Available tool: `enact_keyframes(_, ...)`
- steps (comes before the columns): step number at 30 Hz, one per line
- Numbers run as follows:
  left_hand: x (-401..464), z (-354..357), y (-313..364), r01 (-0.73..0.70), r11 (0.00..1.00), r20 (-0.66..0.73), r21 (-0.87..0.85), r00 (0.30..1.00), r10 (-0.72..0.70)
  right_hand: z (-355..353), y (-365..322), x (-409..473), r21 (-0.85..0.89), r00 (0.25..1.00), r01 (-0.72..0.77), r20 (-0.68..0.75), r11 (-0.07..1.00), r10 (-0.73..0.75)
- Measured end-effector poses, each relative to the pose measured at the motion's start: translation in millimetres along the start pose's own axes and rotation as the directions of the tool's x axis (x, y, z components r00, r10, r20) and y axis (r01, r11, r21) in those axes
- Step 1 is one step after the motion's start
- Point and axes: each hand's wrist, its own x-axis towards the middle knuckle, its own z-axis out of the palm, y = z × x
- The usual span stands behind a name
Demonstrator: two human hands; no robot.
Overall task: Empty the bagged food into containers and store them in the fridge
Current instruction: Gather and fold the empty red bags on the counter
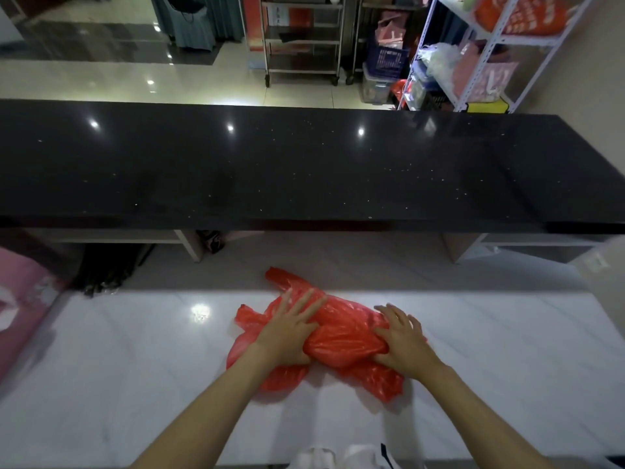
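Note:
A crumpled red plastic bag (341, 336) lies on the white marble counter (135, 367) just in front of me. My left hand (291, 330) lies flat on the bag's left side, fingers straight and spread, pressing it down. My right hand (404, 340) rests on the bag's right side, fingers spread, thumb tucked against a fold. The bag's handles stick out toward the far edge. What the bag holds, if anything, is hidden. No containers or fridge are in view.
A raised black stone bar top (304, 164) runs across behind the white counter. A pink object (23, 299) sits at the far left edge. Beyond the bar are steel racks (304, 38) and a white shelf (490, 52) loaded with bags.

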Motion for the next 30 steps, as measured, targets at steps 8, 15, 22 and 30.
enact_keyframes(8, 9, -8, 19, -0.073, 0.970, 0.090, -0.233, 0.991, 0.096, -10, -32, -13, 0.251, 0.992, 0.077, 0.082, 0.965, -0.100)
enact_keyframes(15, 8, -4, 44, 0.149, 0.969, 0.151, -0.198, 0.981, -0.120, -16, -88, -18, -0.126, 0.968, 0.050, 0.249, 0.991, -0.018)
enact_keyframes(22, -9, 3, 55, 0.145, 0.985, 0.111, -0.092, 0.985, -0.135, 14, -107, -10, -0.169, 0.993, -0.117, -0.020, 0.979, 0.116)
enact_keyframes(30, -36, -41, 51, 0.458, 0.804, 0.111, -0.379, 0.885, -0.452, -14, -91, -14, 0.515, 0.972, -0.163, -0.065, 0.842, 0.227)
